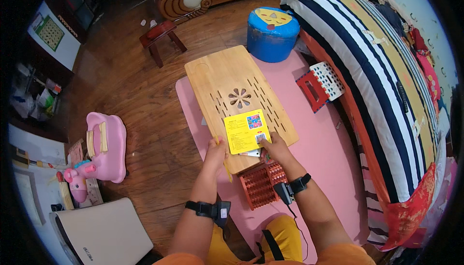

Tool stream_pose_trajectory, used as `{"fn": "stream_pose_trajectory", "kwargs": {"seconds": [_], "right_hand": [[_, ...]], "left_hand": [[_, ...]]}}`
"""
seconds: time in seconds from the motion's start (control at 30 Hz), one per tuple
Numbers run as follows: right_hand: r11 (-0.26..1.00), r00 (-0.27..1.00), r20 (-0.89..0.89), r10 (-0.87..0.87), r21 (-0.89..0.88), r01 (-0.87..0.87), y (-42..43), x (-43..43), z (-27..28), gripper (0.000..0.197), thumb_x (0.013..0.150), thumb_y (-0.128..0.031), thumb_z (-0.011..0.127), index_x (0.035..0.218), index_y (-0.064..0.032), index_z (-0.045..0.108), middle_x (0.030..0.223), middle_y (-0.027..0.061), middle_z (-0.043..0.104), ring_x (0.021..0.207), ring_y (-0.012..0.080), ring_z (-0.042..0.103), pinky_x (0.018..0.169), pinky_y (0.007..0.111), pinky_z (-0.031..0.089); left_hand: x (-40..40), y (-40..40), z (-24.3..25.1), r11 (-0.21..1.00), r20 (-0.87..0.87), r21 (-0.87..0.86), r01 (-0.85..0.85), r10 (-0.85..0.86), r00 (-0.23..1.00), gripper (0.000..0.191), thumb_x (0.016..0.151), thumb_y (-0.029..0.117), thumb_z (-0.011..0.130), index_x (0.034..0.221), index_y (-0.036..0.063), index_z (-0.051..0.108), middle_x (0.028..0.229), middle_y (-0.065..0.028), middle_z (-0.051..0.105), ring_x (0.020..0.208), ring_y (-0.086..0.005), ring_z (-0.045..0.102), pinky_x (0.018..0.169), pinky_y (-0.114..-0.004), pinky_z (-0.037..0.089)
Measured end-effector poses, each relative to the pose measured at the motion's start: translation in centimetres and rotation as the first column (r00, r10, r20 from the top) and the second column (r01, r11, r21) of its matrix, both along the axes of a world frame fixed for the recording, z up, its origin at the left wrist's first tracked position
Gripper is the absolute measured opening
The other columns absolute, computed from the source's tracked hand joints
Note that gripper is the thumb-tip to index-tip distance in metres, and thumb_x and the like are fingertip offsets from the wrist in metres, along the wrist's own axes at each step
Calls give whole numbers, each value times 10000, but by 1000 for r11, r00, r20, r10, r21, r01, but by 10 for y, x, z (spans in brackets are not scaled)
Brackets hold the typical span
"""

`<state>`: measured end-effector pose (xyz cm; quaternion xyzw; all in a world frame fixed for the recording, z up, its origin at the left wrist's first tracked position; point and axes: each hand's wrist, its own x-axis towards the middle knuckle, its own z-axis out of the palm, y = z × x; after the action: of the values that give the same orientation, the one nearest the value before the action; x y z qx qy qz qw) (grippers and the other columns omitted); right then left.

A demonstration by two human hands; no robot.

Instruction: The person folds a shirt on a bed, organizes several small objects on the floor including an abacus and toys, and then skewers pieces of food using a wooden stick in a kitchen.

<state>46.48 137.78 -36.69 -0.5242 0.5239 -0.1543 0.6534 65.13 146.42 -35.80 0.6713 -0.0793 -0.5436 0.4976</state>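
Observation:
A yellow printed card or thin booklet (241, 136) with rounded corners lies over the near end of a low wooden table (221, 69) with a cut-out flower pattern. My right hand (277, 147) holds its lower right corner, thumb on top. At its left, my left hand (216, 151) grips a thin yellow strip (227, 170) that runs down past the table's edge; what the strip belongs to cannot be told. A whitish item (252, 153) shows partly from under the yellow card. Both wrists wear black straps with small devices.
A reddish-brown roller foot massager (259, 187) sits against the table's near end on a pink mat (326, 156). A red-and-white folding stool (319, 84) and bed (362, 84) are right, a blue round stool (272, 40) beyond, a pink ride-on toy (112, 149) left.

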Motion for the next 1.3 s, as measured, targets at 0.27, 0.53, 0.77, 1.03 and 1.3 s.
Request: {"fn": "stream_pose_trajectory", "kwargs": {"seconds": [0.27, 0.53, 0.77, 1.03, 1.3], "right_hand": [[857, 959, -70, -275, -470, 211, -19, -11, -4, 147, 822, -103, 544, 919, 5, 517, 809, 108, 579, 600, 182, 560, 560, 269, 466], [648, 970, 228, -78, -728, 223, -17, 58, -31, 172, 750, 21, 550, 919, -10, 556, 944, 146, 554, 906, 300, 529, 812, 364, 424], [471, 961, -248, -119, -866, -165, -5, 22, -15, 406, 814, -219, 538, 1161, -16, 485, 1229, 188, 454, 1203, 348, 360, 1037, 434, 230], [412, 864, 9, -503, -876, 249, -72, -131, -63, 404, 741, -43, 543, 1139, -7, 483, 1171, 179, 482, 1104, 324, 446, 975, 383, 327], [867, 470, -812, -346, -468, -171, -188, -358, -251, 434, 723, -115, 545, 1140, -10, 484, 983, 244, 565, 895, 382, 543, 918, 404, 385]], "left_hand": [[-3, -33, -25, 971, 41, -212, -112, 123, 992, 273, 875, 21, 410, 1147, 38, 427, 995, -34, 467, 774, -105, 457, 678, -210, 400], [-19, -43, -39, 973, 906, -63, 220, -37, 421, 569, 767, 28, 553, 1280, -26, 312, 1243, -213, 369, 1198, -345, 331, 1008, -395, 283], [-31, -36, -51, 883, 981, -74, 463, -18, 191, 556, 818, 151, 527, 1306, -13, 316, 1359, -212, 298, 1257, -361, 275, 1036, -461, 193], [-51, -43, -38, 883, 949, 314, 348, -307, -75, 581, 803, 210, 513, 1311, 12, 313, 1392, -174, 262, 1307, -331, 198, 1057, -481, 92], [-61, -49, -42, 864, 900, 432, 260, -395, -184, 544, 855, 194, 405, 1340, 2, 254, 1402, -203, 219, 1309, -344, 180, 1062, -464, 68]]}}
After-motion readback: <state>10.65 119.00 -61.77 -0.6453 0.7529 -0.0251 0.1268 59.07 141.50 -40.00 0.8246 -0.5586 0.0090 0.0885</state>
